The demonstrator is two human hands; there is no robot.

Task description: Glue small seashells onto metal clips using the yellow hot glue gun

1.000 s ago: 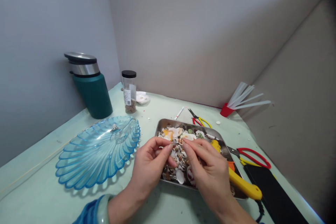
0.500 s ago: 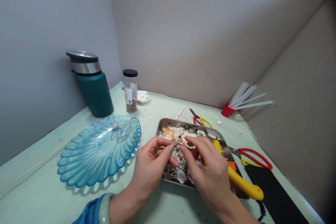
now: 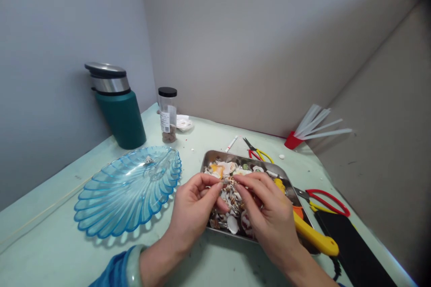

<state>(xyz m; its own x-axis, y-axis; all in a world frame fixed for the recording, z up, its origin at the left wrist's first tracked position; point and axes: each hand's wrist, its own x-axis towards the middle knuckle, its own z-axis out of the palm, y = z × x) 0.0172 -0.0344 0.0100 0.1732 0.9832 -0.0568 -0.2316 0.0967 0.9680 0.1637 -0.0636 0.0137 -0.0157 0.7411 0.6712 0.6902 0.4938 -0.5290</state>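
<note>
Over a metal tray (image 3: 286, 178) of small seashells, my two hands meet, fingertips almost touching. My left hand (image 3: 193, 206) pinches thumb against forefinger on a tiny pale piece, too small to name. Opposite it, my right hand (image 3: 269, 208) is also closed in a pinch; its fingertips hide what they grip, if anything. A brown-spotted shell (image 3: 230, 180) shows between the fingertips, and I cannot tell whether it is held or lies in the tray. Below the hands lie a white shell (image 3: 232, 224) and many mixed shells. A yellow-handled tool (image 3: 316, 236) with a dark cord rests across the tray's right side.
Left of the tray stands a blue scalloped dish (image 3: 124, 197) with a small shell (image 3: 148, 159) in it. Behind are a green flask (image 3: 121, 119) and a black-lidded jar (image 3: 167, 116). Pliers (image 3: 259, 154), red-handled scissors (image 3: 328, 202), a black slab (image 3: 353, 249) and a red cup (image 3: 292, 140) of translucent sticks stand rightward.
My right fingertips have shifted slightly, with the forefinger now reaching further left over the spotted shell. My left hand keeps its pinch almost unmoved.
</note>
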